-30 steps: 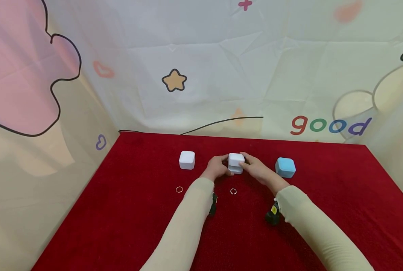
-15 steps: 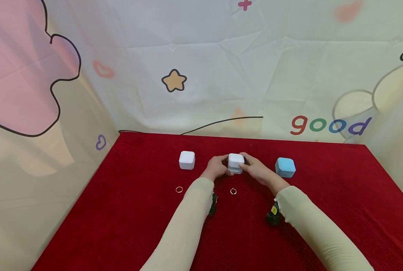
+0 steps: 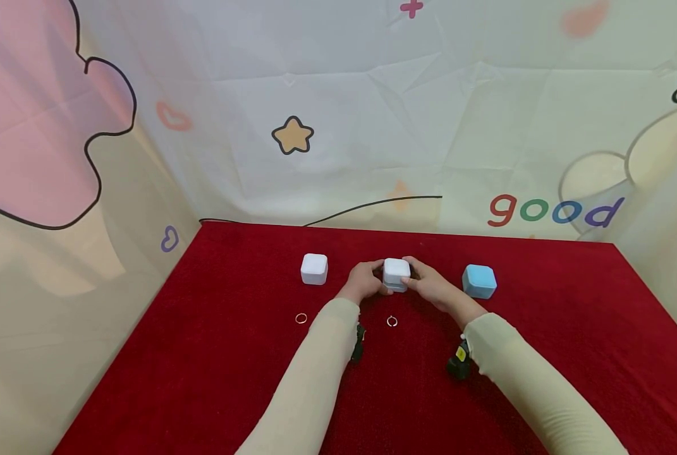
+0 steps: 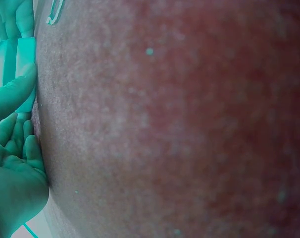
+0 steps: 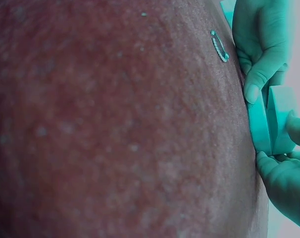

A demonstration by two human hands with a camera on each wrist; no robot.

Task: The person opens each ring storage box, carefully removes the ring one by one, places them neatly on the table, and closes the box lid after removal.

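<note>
White rounded-cube box (image 3: 397, 268) sits on the red cloth-covered worktop (image 3: 190, 379) between a second white box (image 3: 314, 269) and a light-blue box (image 3: 479, 281), lid (image 5: 282, 111) slightly parted from base (image 5: 259, 126). The left hand (image 3: 365, 280) pinches the base, the right hand (image 3: 430, 284) the lid; steadying the base and guiding the lid evenly should prevent slipping.

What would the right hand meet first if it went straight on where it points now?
Most likely the middle white box, which the right hand holds; the exact line in depth is unclear.
</note>
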